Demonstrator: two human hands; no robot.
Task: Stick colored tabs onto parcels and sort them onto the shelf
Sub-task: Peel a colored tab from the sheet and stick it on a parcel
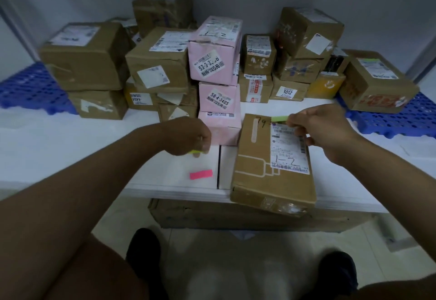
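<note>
Right hand (323, 132) pinches green tab (279, 118) at far top edge of brown parcel (271, 160), tab sticking out left of the fingertips above the label; parcel lies on white table (70, 139), near end overhanging the front edge; left hand (188, 136) curled, fingers down on yellow-green tab pad (197, 152); pink tab (201, 174) flat on table just below that hand; stacked parcels (212, 63) behind.

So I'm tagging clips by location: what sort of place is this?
Probably a parcel pickup or sorting room. Stacked cardboard parcels and pink parcels carry shipping labels with handwritten codes, blue plastic pallets lie underneath, and the right hand holds a green tab at a labelled box.
</note>
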